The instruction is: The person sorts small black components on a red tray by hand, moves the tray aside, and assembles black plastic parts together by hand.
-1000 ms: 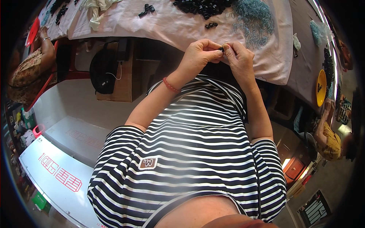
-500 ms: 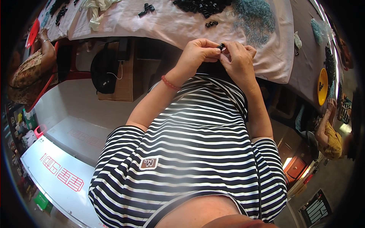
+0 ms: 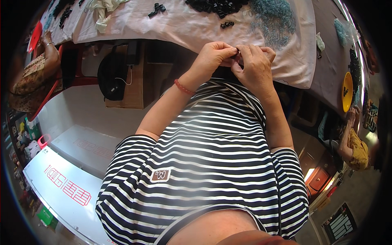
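Observation:
Just in front of the table edge, my left hand (image 3: 213, 57) and my right hand (image 3: 256, 64) meet with fingertips pinched together. Between them is a small black piece (image 3: 237, 52), mostly hidden by the fingers. A red bead bracelet (image 3: 183, 87) circles my left wrist. On the pale pink cloth (image 3: 175, 30) beyond my hands lie a heap of small black pieces (image 3: 218, 7) and a short row of similar black pieces (image 3: 227, 25). To their right spreads a pile of small translucent blue-grey parts (image 3: 275, 24), too fine to make out singly.
A few black pieces (image 3: 157, 10) and a whitish cloth (image 3: 103, 14) lie farther left. At the right stands a yellow dish (image 3: 347, 92) near a person (image 3: 355, 147). Another person (image 3: 34, 77) sits at the left by a red plate (image 3: 35, 36). Under the table is a cardboard box (image 3: 136, 87).
My fingers have closed further over the black piece, so less of it shows. My right thumb has shifted slightly left; the forearms have barely moved.

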`<state>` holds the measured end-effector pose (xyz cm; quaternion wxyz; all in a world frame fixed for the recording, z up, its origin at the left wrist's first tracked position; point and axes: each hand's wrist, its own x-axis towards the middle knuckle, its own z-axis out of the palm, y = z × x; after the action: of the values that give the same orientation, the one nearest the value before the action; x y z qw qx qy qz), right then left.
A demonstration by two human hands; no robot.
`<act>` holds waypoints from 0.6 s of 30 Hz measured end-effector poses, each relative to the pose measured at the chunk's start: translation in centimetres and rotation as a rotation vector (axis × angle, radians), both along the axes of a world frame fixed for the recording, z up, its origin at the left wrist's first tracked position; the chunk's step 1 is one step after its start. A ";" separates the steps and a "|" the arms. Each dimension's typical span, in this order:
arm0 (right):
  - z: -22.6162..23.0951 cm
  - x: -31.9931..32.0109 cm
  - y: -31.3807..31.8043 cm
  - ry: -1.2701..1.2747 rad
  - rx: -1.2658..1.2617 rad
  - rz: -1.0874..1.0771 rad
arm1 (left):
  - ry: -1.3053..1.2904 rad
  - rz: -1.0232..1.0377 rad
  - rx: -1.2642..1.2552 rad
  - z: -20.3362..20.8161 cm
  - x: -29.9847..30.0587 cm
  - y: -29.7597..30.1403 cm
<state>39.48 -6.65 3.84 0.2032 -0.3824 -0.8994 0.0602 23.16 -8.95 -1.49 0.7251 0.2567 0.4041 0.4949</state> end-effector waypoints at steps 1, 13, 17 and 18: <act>0.3 -0.1 -0.1 0.031 -0.034 -0.005 | -0.020 0.014 -0.009 -0.1 0.0 0.1; 0.0 0.0 0.3 -0.004 0.084 -0.028 | 0.023 -0.089 -0.009 0.7 -1.1 0.1; -0.3 0.2 0.5 0.014 0.110 -0.012 | -0.026 -0.145 -0.042 0.1 -1.3 0.2; -0.2 0.2 0.5 0.015 0.113 0.003 | -0.026 -0.145 -0.041 0.1 -1.3 0.2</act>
<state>39.71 -6.17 3.61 0.2313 -0.3685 -0.9003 0.0127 21.90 -8.74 -1.38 0.7694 0.2641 0.3848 0.4360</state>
